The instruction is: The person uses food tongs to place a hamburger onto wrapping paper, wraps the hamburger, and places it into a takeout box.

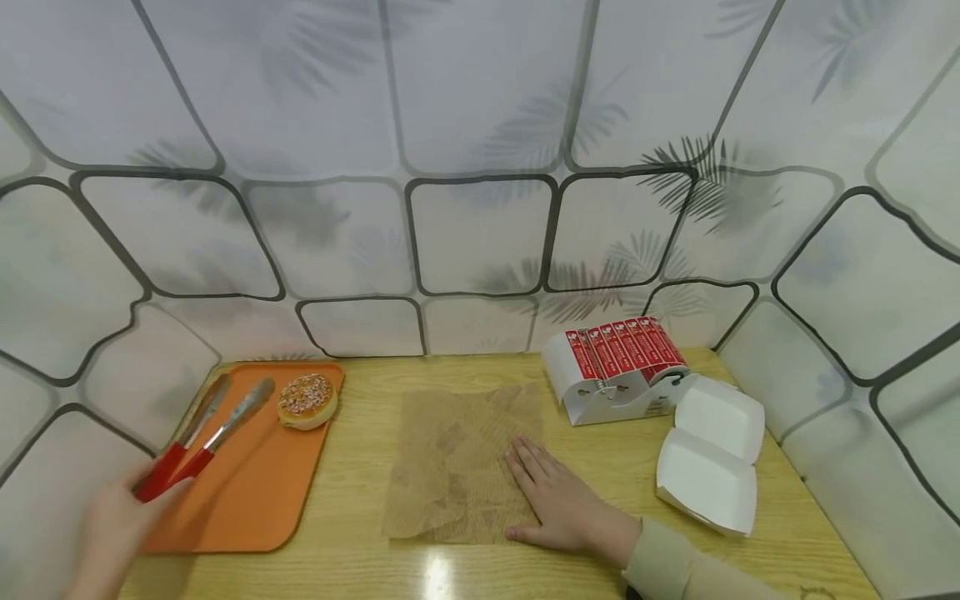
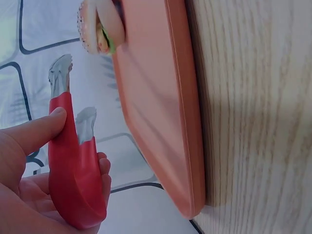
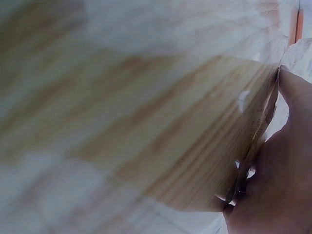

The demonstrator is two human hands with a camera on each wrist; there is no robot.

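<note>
My left hand (image 1: 120,525) grips a pair of tongs (image 1: 197,464) by its red handles, above the orange tray (image 1: 258,517) at the left. The metal tips of the tongs are spread apart with nothing between them. A burger (image 1: 307,402) with a speckled bun top sits at the tray's far right corner, beside the tips. In the left wrist view, a green edge and filling show in the burger (image 2: 102,36). My right hand (image 1: 561,502) rests palm down, fingers straight, on the right side of a brown paper sheet (image 1: 446,467) lying on the table.
A white box with red-labelled packets (image 1: 626,358) stands at the back right. In front of it, an unfolded white takeaway box (image 1: 708,479) lies with its lid up. Patterned walls (image 1: 480,242) enclose the wooden table (image 1: 360,500) at the back and sides.
</note>
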